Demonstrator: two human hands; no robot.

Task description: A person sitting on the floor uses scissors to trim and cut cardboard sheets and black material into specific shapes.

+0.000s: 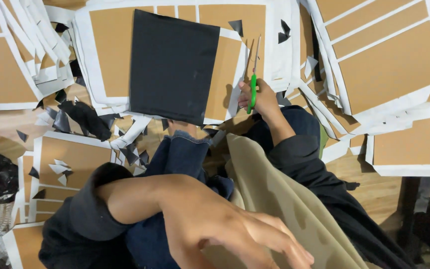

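My right hand grips green-handled scissors, blades pointing up over a brown card with white borders. A black square sheet lies on that card, just left of the scissors. My left hand is close to the camera, fingers spread flat on a beige cloth over my lap, holding nothing. Both arms wear dark sleeves pushed up.
Several brown cards with white borders cover the wooden floor all around. White paper strips pile at upper left. Black paper scraps lie scattered at left. My knees in blue jeans sit in the middle.
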